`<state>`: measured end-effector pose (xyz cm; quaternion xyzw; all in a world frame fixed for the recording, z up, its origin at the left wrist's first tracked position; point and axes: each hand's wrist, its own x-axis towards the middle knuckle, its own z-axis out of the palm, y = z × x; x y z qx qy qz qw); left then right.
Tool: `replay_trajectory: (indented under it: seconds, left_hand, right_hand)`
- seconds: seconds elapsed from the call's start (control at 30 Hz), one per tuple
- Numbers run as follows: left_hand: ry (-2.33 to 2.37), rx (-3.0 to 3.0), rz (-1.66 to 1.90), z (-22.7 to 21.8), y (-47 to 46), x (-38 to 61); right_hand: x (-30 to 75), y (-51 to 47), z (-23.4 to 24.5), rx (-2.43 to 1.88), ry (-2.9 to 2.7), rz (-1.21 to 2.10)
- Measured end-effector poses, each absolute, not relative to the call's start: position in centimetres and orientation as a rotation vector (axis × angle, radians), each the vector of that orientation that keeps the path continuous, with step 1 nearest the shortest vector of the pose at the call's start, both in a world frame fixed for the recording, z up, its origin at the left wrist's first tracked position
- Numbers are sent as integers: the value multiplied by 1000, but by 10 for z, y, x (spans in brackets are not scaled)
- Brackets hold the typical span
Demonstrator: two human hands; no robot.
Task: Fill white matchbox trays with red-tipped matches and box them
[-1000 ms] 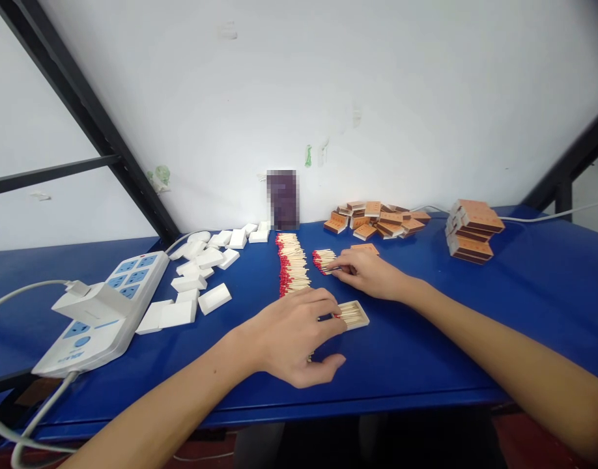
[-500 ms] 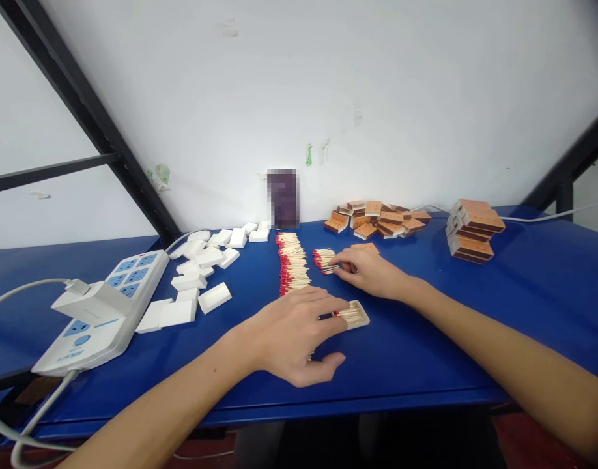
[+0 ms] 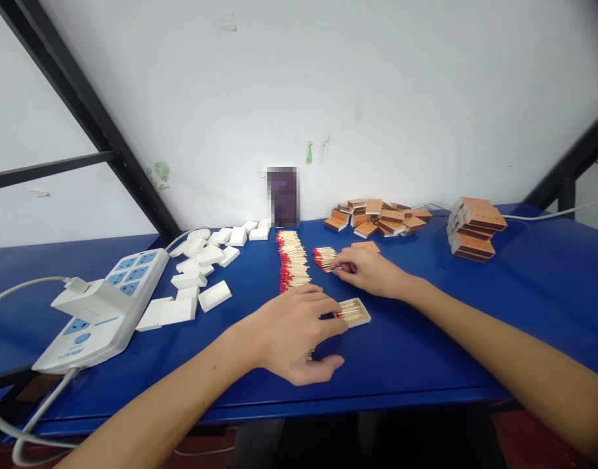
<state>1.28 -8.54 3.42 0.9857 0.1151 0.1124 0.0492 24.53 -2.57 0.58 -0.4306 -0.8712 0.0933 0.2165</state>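
Note:
My left hand (image 3: 301,335) hovers palm down with fingers apart, its fingertips at the left end of a white matchbox tray (image 3: 362,312) with red-tipped matches in it. The hand hides part of that tray and the near end of a long row of matches (image 3: 294,260). Thumb and fingers of my right hand (image 3: 365,267) are pinched on matches at the right edge of a small match pile (image 3: 325,258); how many they grip is hidden. Just behind this hand lies an orange matchbox sleeve (image 3: 366,246), partly covered.
Several white trays (image 3: 196,253) are scattered on the left beside a power strip (image 3: 133,280) with a plugged-in charger (image 3: 91,303). Orange matchboxes (image 3: 377,218) lie heaped at the back, and others form a stack (image 3: 475,228) at right. A blurred dark rectangle (image 3: 283,197) leans on the wall.
My left fingertips have drawn back slightly to the left, showing more of the tray. My right hand stays at the small match pile, its fingers shifted only a little.

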Motion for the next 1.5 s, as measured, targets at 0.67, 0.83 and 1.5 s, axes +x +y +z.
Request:
replay_trajectory:
  seconds: [0.67,0.83,1.5]
  left_hand:
    - [372,2997,309,35,-86,13]
    - [375,2991,312,35,-86,13]
    - [374,2983,295,35,-87,12]
  right_hand:
    - [242,-26,7,-1259,-2406,251]
    - [242,-27,7,-1247,-2398,277]
    - [243,-27,6,-1234,-2392,314]
